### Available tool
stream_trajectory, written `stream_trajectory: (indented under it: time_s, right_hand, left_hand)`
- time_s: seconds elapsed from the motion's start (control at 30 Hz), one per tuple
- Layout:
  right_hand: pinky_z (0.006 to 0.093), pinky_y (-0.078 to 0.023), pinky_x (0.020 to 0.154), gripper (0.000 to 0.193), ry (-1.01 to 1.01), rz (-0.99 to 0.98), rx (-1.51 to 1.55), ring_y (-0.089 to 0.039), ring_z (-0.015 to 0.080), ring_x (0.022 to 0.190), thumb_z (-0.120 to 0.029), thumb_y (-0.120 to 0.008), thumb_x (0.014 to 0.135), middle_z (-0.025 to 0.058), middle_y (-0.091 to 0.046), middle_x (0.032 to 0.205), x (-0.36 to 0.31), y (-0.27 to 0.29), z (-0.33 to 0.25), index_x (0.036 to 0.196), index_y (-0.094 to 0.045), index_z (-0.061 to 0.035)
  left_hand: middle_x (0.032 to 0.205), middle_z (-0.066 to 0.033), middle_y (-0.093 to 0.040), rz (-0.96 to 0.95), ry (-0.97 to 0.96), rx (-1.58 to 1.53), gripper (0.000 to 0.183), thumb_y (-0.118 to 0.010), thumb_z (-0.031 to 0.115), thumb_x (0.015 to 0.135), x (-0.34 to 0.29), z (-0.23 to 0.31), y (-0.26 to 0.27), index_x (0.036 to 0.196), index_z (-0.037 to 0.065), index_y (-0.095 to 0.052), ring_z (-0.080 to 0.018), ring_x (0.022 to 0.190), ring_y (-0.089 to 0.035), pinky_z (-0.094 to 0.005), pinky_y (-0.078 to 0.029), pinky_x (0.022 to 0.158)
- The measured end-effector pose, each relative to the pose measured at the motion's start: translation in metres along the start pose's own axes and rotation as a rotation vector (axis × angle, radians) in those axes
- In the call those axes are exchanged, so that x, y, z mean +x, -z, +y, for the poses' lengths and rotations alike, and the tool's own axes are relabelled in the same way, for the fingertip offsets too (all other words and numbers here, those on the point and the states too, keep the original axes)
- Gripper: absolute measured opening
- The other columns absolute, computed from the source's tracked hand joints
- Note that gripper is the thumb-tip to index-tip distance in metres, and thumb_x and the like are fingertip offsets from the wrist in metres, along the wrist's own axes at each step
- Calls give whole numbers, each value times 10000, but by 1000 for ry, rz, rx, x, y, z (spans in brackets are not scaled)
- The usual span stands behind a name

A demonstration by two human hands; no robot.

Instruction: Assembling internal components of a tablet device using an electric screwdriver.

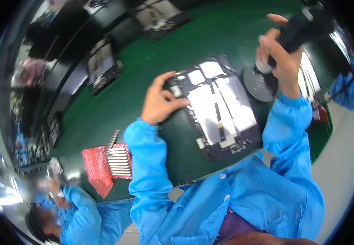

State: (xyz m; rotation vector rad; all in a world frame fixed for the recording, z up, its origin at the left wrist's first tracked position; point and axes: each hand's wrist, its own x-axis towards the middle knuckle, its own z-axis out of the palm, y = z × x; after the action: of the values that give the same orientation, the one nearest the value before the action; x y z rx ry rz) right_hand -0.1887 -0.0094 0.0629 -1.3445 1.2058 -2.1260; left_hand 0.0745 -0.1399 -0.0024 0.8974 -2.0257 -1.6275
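Note:
An opened tablet (220, 108) with white battery panels and a black frame lies on the green table in front of me. My left hand (160, 100) grips its far left corner, index finger at the top edge and thumb on the left side. Raised at the far right, my right hand (281, 55) is wrapped round a thick black handheld tool (308, 30); its exact kind is blurred. Below that hand, beside the tablet's right edge, sits a round dark dish (259, 83) with a ridged look. A pale round piece (263, 66) shows by the fingers.
Red bubble wrap (97, 165) with a row of small strip parts (120, 161) lies left of my left sleeve. Other opened devices rest at the far left (103, 65), at the back (159, 16) and at the right (309, 75). A co-worker in blue (79, 216) sits at lower left.

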Motion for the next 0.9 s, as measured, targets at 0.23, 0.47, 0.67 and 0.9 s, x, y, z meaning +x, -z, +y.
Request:
stream_trajectory:
  time_s: [0.23, 0.47, 0.67, 0.9]
  right_hand:
    - [245, -430, 416, 300, -84, 229, 41, -540, 139, 439, 14, -694, 746, 51, -552, 594, 4, 25, 17, 977, -504, -4]
    - [219, -416, 425, 311, -126, 158, -190, -549, 105, 458, 8, -705, 742, 42, -581, 591, 2, 27, 21, 981, -506, 12]
    - [212, -414, 428, 307, -141, 156, -194, -544, 95, 452, 11, -718, 727, 38, -584, 583, 5, 27, 37, 955, -514, 19]
    - [212, -411, 427, 310, 184, -29, 10, -537, 94, 450, 14, -718, 721, 42, -582, 590, 4, 23, 38, 951, -510, 16]
  left_hand:
    - [695, -25, -615, 148, 137, -18, 493, -742, 118, 743, 10, 1, -3, 1168, 39, -504, -66, 547, -544, -184, -406, 463]
    - [718, -34, -605, 139, 146, -60, 484, -742, 112, 748, 7, -1, -2, 1155, 12, -497, -65, 556, -538, -181, -421, 491]
    - [717, -40, -608, 142, 153, -70, 480, -739, 101, 750, 6, 2, -3, 1154, 9, -496, -66, 561, -542, -181, -423, 490]
    - [684, -32, -603, 149, 154, -78, 472, -743, 102, 748, 7, 3, -2, 1143, 4, -505, -63, 552, -542, -177, -420, 484]
